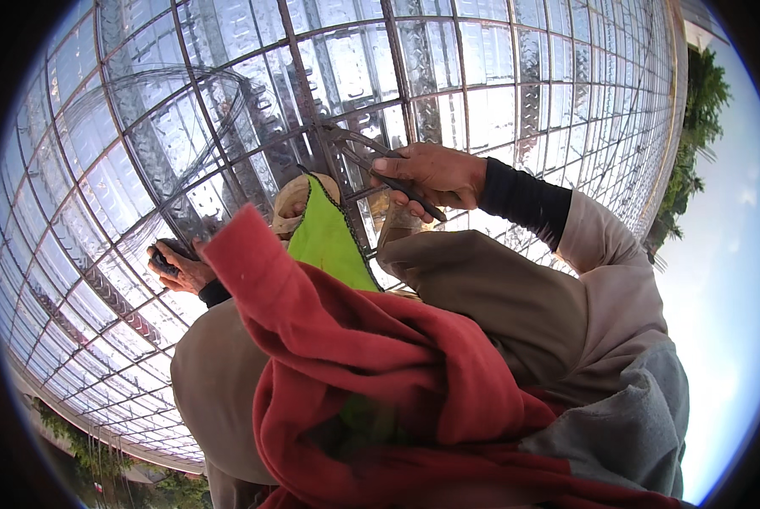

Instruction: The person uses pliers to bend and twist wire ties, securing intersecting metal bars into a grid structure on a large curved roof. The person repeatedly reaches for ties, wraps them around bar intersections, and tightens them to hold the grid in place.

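My right hand (448,174) is closed round the handles of long dark pincers (364,146). Their jaws are at a crossing of the steel rebar grid (403,64), in front of my feet. Lower on the left, my left hand (188,271) is closed round a small dark object (166,257) just over the grid; its kind is unclear. Thin tie wire (155,72) loops loosely across the bars above that hand. Between my knees hangs a bright green cloth (329,233), its tip close to a pale shoe (291,204).
Shiny ribbed metal decking (490,51) lies under the rebar. A red cloth (371,339) hangs in front of my body, over my bent knees. Trees (706,85) and sky show beyond the right edge, with more greenery (176,490) at the lower left.
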A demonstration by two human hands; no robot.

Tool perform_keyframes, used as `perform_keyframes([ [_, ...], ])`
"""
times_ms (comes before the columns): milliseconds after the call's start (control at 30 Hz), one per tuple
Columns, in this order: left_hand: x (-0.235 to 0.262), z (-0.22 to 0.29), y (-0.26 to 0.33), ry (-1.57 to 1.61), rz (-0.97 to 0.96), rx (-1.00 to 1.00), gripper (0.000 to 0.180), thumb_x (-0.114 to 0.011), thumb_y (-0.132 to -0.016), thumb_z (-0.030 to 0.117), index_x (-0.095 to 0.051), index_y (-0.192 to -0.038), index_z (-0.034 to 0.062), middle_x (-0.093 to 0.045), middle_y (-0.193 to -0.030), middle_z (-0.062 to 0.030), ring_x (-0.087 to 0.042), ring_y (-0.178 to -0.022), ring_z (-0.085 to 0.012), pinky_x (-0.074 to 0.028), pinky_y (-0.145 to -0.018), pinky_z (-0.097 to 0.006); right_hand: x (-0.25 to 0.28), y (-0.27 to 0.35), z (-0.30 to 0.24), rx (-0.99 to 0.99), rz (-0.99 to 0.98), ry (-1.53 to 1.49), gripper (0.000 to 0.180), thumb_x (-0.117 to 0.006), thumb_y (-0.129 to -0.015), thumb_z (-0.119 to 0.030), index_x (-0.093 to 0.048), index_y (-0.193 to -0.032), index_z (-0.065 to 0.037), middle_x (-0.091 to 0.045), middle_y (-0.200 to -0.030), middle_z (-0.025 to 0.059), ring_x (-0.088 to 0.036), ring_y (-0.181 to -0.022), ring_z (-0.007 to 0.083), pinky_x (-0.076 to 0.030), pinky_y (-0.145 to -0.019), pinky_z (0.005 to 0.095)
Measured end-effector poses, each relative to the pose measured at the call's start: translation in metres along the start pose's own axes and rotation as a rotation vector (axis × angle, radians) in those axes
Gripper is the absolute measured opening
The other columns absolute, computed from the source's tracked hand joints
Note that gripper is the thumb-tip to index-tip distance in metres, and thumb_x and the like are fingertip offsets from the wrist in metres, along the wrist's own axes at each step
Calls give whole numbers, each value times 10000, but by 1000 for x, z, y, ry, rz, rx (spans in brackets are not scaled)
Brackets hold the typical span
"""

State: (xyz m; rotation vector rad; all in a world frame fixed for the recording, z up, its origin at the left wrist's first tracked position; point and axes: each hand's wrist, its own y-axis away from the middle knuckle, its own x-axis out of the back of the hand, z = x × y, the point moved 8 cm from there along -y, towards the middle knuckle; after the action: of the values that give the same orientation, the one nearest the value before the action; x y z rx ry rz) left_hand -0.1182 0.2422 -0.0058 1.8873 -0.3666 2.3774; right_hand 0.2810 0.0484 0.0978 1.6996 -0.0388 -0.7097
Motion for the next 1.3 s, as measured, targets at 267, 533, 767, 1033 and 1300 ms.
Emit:
perform_keyframes([
  [267,21,28,-12,-2,-25,-94,853,-701,-862,382,-361,-1582,77,-395,-1612,-181,-218,-1522,-418,-153,-1211,-581,2,33,-71,488,586,1679,516,-725,-877,-244,-496,-1292,-40,-630,-856,108,-678,-731,301,-523,-603,463],
  [533,19,25,-11,-5,-22,-69,841,-686,-860,367,-360,-1577,72,-368,-1642,-174,-217,-1532,-428,-134,-1227,-572,11,15,-60,87,462,1652,344,-523,-1072,-293,-595,-1211,13,-654,-738,114,-689,-643,200,-555,-606,392],
  [767,8,16,-7,49,-40,-13,815,-697,-858,348,-387,-1563,82,-395,-1617,-185,-229,-1523,-428,-141,-1219,-576,19,31,-37,-112,229,627,385,-713,-938,-226,-551,-1223,-22,-649,-725,121,-679,-556,186,-518,-459,297],
  [1033,-6,-6,6,-2,4,11,847,-721,-842,350,-376,-1575,103,-378,-1618,-190,-239,-1517,-419,-147,-1205,-597,-11,48,-56,490,690,2175,415,-636,-974,-314,-555,-1218,11,-608,-1066,137,-641,-1115,263,-545,-731,470],
  [1300,21,18,-7,25,0,-25,844,-706,-846,335,-363,-1572,75,-375,-1627,-195,-217,-1528,-436,-138,-1210,-598,9,26,-58,-41,266,951,515,-422,-1108,-395,-640,-872,8,-570,-625,64,-595,-506,161,-494,-456,319],
])
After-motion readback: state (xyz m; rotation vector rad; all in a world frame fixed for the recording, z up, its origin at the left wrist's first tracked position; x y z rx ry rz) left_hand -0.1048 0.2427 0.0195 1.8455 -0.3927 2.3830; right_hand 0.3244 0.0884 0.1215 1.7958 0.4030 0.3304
